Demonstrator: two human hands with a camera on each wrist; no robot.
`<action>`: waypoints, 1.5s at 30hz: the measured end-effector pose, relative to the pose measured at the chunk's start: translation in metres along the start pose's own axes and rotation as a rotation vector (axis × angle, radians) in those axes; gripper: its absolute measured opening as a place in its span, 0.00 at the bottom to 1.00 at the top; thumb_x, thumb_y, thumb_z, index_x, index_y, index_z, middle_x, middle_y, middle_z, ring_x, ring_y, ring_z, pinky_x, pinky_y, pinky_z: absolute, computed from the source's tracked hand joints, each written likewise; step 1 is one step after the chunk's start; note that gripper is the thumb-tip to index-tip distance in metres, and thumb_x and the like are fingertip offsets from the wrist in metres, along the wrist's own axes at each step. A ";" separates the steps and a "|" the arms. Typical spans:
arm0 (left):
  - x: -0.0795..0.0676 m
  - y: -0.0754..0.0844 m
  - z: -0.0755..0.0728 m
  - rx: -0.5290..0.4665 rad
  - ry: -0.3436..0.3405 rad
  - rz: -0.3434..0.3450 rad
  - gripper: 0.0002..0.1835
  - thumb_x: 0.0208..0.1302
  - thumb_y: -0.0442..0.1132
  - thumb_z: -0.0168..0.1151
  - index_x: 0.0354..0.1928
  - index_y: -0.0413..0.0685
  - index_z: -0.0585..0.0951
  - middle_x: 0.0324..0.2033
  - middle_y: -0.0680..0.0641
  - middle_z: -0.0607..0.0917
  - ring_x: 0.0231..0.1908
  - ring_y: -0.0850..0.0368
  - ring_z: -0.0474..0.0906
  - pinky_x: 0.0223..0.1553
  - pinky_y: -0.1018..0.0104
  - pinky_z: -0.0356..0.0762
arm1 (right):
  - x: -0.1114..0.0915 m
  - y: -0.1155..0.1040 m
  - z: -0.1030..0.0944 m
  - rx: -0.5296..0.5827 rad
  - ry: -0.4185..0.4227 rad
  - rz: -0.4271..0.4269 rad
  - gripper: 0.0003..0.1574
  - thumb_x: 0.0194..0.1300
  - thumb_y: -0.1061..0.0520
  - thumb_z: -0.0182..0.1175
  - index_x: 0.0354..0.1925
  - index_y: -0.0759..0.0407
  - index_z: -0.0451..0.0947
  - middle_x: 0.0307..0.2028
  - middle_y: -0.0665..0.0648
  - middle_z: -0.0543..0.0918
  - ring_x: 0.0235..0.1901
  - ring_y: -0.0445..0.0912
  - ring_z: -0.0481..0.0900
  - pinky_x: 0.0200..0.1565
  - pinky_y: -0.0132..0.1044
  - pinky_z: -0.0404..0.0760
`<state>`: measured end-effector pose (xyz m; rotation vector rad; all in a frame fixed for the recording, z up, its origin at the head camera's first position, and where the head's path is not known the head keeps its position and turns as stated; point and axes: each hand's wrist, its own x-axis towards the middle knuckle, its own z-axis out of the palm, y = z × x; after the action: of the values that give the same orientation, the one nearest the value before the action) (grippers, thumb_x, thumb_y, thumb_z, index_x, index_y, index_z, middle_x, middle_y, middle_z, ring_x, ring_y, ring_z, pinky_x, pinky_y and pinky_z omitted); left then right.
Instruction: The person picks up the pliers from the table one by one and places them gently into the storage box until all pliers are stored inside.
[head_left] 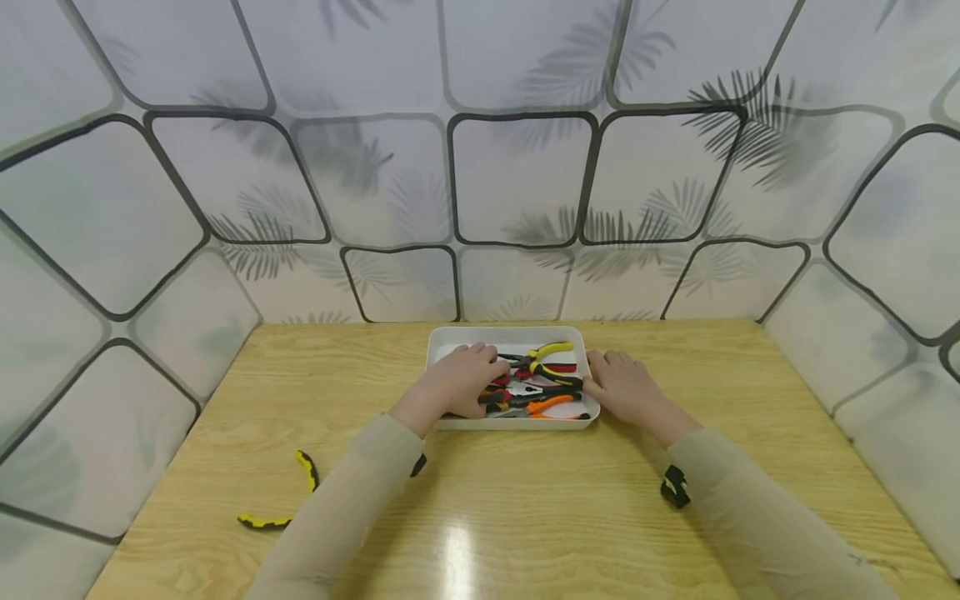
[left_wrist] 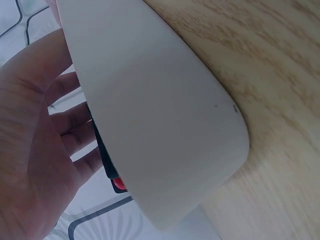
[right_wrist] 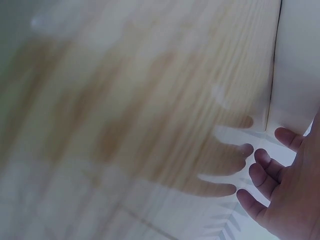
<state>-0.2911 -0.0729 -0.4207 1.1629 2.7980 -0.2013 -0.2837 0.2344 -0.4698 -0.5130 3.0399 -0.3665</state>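
Note:
A white tray [head_left: 510,424] holds several pliers near the back of the table. Yellow-and-black pliers [head_left: 553,350] lie at its far right, and orange-handled pliers [head_left: 551,406] near its front. My left hand [head_left: 461,379] reaches over the tray's left part, onto the tools. In the left wrist view, its fingers [left_wrist: 75,122] look spread and fairly straight, but the tray wall hides the fingertips. A black-and-red handle [left_wrist: 119,184] shows beside them. My right hand [head_left: 626,387] rests at the tray's right side, thumb by the rim and fingers loosely bent, holding nothing.
Yellow-and-black handles [head_left: 307,471] of a tool lie on the wooden table [head_left: 510,517] at the left, partly hidden behind my left sleeve [head_left: 337,508]. Patterned fabric walls [head_left: 517,183] stand at the back and both sides.

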 end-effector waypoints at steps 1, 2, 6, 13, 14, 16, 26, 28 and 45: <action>0.000 0.000 0.000 0.000 -0.002 -0.001 0.34 0.61 0.49 0.76 0.69 0.56 0.76 0.59 0.49 0.81 0.59 0.51 0.77 0.64 0.53 0.77 | 0.000 0.000 0.000 0.000 0.000 0.001 0.31 0.77 0.46 0.47 0.68 0.64 0.69 0.53 0.69 0.78 0.56 0.65 0.76 0.51 0.64 0.73; 0.001 -0.001 0.001 -0.002 -0.004 -0.002 0.35 0.61 0.49 0.76 0.70 0.56 0.76 0.59 0.49 0.81 0.59 0.52 0.77 0.64 0.53 0.77 | 0.000 0.000 0.000 0.001 0.000 0.001 0.31 0.77 0.46 0.47 0.68 0.64 0.69 0.53 0.69 0.78 0.56 0.65 0.76 0.52 0.64 0.73; 0.001 -0.002 0.003 -0.013 -0.009 -0.001 0.34 0.62 0.48 0.76 0.70 0.55 0.76 0.59 0.48 0.81 0.58 0.52 0.77 0.63 0.54 0.78 | 0.000 -0.001 -0.001 -0.001 -0.001 0.002 0.31 0.77 0.46 0.47 0.68 0.63 0.69 0.53 0.68 0.78 0.56 0.65 0.76 0.52 0.64 0.73; -0.002 -0.005 0.006 -0.051 0.041 0.003 0.30 0.64 0.47 0.73 0.68 0.57 0.78 0.59 0.48 0.82 0.57 0.52 0.78 0.63 0.53 0.78 | 0.000 0.000 0.000 -0.005 0.004 -0.016 0.30 0.78 0.46 0.47 0.67 0.64 0.69 0.49 0.67 0.78 0.53 0.64 0.76 0.49 0.62 0.74; -0.003 -0.005 0.007 -0.055 0.050 0.005 0.29 0.64 0.47 0.72 0.67 0.57 0.78 0.58 0.49 0.82 0.57 0.52 0.78 0.63 0.53 0.79 | 0.000 0.000 0.000 -0.007 0.004 -0.018 0.30 0.78 0.46 0.47 0.67 0.64 0.69 0.49 0.67 0.78 0.53 0.64 0.76 0.49 0.62 0.74; -0.003 -0.005 0.007 -0.059 0.062 0.011 0.29 0.64 0.46 0.72 0.67 0.57 0.79 0.58 0.49 0.82 0.57 0.52 0.78 0.62 0.53 0.79 | 0.000 0.001 0.000 -0.009 0.004 -0.018 0.30 0.78 0.46 0.47 0.67 0.64 0.69 0.49 0.66 0.78 0.53 0.64 0.76 0.49 0.62 0.74; -0.007 -0.005 0.006 -0.054 0.077 0.028 0.29 0.64 0.47 0.74 0.66 0.55 0.78 0.56 0.48 0.82 0.55 0.52 0.79 0.60 0.52 0.79 | 0.001 0.000 0.000 -0.016 0.004 -0.010 0.30 0.77 0.46 0.47 0.66 0.64 0.70 0.46 0.65 0.78 0.51 0.63 0.76 0.47 0.60 0.73; -0.007 -0.006 0.007 -0.050 0.083 0.031 0.28 0.64 0.47 0.74 0.66 0.55 0.78 0.55 0.49 0.82 0.54 0.52 0.79 0.60 0.53 0.79 | 0.001 0.000 0.000 -0.014 0.004 -0.008 0.30 0.78 0.46 0.47 0.66 0.64 0.70 0.47 0.65 0.78 0.52 0.63 0.76 0.47 0.60 0.73; -0.008 -0.004 0.004 -0.051 0.083 0.036 0.30 0.65 0.46 0.72 0.68 0.55 0.78 0.58 0.47 0.82 0.56 0.51 0.79 0.63 0.52 0.78 | 0.001 0.004 0.004 -0.049 0.011 -0.030 0.29 0.83 0.46 0.41 0.67 0.64 0.69 0.53 0.70 0.79 0.54 0.66 0.77 0.51 0.64 0.75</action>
<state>-0.2883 -0.0821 -0.4234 1.2372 2.8321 -0.0797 -0.2859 0.2370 -0.4749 -0.5623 3.0617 -0.2982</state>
